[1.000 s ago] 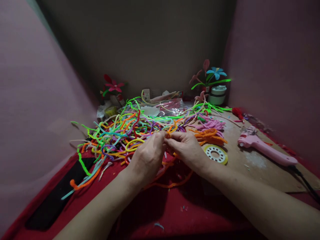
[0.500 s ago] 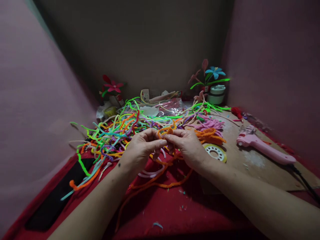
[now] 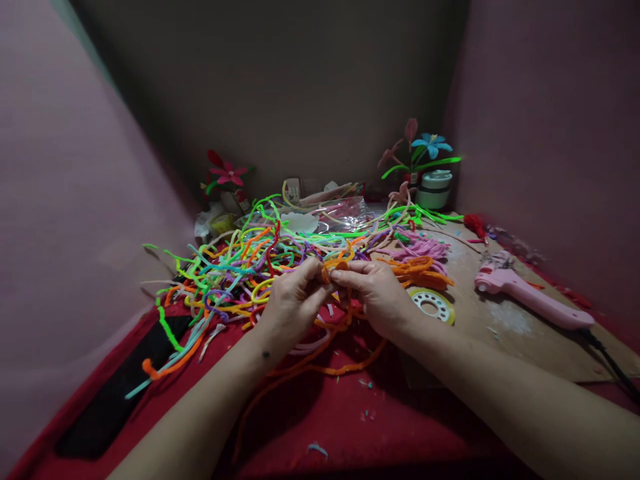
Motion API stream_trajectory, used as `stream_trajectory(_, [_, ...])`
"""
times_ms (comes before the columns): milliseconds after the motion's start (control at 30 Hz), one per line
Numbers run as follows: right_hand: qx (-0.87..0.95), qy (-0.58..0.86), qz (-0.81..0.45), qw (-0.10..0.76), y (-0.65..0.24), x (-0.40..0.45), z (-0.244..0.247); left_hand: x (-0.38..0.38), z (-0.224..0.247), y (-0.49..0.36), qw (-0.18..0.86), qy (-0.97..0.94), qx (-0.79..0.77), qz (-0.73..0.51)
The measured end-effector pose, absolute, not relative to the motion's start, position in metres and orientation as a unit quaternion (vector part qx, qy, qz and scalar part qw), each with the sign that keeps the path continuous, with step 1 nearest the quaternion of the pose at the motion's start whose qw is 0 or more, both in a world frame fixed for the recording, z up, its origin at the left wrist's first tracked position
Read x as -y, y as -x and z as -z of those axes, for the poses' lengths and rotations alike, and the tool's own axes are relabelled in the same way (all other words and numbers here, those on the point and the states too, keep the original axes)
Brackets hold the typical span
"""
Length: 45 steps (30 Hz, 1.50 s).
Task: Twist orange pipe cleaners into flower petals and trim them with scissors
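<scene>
Between my hands is an orange pipe cleaner [image 3: 327, 271], bent into small loops at the fingertips. My left hand [image 3: 297, 300] pinches it from one side, its fingers curled. From the other side my right hand [image 3: 377, 293] grips it between thumb and forefinger. Long orange lengths [image 3: 320, 368] trail below the hands over the red cloth [image 3: 400, 427]; whether they join the held piece I cannot tell. Behind my hands spreads a tangled heap of coloured pipe cleaners [image 3: 235, 267]. A bundle of orange pipe cleaners [image 3: 420, 272] lies just beyond my right hand.
A pink glue gun [image 3: 535, 297] with a black cord rests on the brown board [image 3: 475, 347] at right. Beside my right wrist lies a tape roll [image 3: 433, 305]. A black flat object [image 3: 120, 393] is at left. Pipe-cleaner flowers [image 3: 431, 143] stand at the back.
My left hand has shifted slightly right and turned, drawing closer to my right hand at the orange pipe cleaner. My right hand has hardly moved.
</scene>
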State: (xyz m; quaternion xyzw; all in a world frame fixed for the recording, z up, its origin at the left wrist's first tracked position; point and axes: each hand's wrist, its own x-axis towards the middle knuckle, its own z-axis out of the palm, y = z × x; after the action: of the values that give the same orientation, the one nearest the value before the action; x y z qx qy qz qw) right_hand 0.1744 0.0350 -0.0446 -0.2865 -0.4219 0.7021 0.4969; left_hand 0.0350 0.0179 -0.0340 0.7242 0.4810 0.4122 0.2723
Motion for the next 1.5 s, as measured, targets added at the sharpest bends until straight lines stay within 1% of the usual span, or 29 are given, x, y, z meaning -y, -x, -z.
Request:
stream_trajectory(100, [0.395, 0.276, -0.714, 0.507, -0.174, -0.037, 0.045, -0.016, 0.032, -0.036, 0.242, -0.741, -0.499, -0.379])
stream_trajectory(200, [0.362, 0.259, -0.738, 0.507, -0.173, -0.039, 0.047, -0.014, 0.029, -0.038, 0.254, -0.751, -0.499, -0.351])
stream_trajectory(367, [0.288, 0.278, -0.78, 0.481, -0.174, -0.045, 0.047, -0.015, 0.024, -0.036, 0.247, -0.776, -0.503, -0.29])
stream_trajectory(500, [0.266, 0.272, -0.783, 0.493, -0.176, -0.048, 0.046, -0.016, 0.023, -0.035, 0.28, -0.768, -0.495, -0.294])
stream_trajectory(733, [0.316, 0.249, -0.755, 0.518, -0.178, -0.048, 0.048, -0.019, 0.026, -0.037, 0.396, -0.698, -0.488, -0.345])
stream_trajectory(900, [0.356, 0.253, -0.729, 0.527, -0.177, -0.048, 0.048, -0.019, 0.026, -0.038, 0.391, -0.664, -0.504, -0.39])
stream_trajectory(1100, [0.411, 0.28, -0.664, 0.558, -0.179, -0.049, 0.049, -0.016, 0.019, -0.04, 0.416, -0.654, -0.527, -0.348])
stream_trajectory(1200, [0.455, 0.304, -0.625, 0.557, -0.18, -0.047, 0.048, -0.014, 0.015, -0.041, 0.452, -0.638, -0.521, -0.342])
stream_trajectory(1333, [0.473, 0.323, -0.606, 0.552, -0.18, -0.045, 0.045, -0.012, 0.012, -0.042, 0.483, -0.611, -0.513, -0.361])
stream_trajectory(1500, [0.518, 0.309, -0.627, 0.493, -0.179, -0.044, 0.04, -0.015, 0.011, -0.036, 0.456, -0.599, -0.511, -0.416])
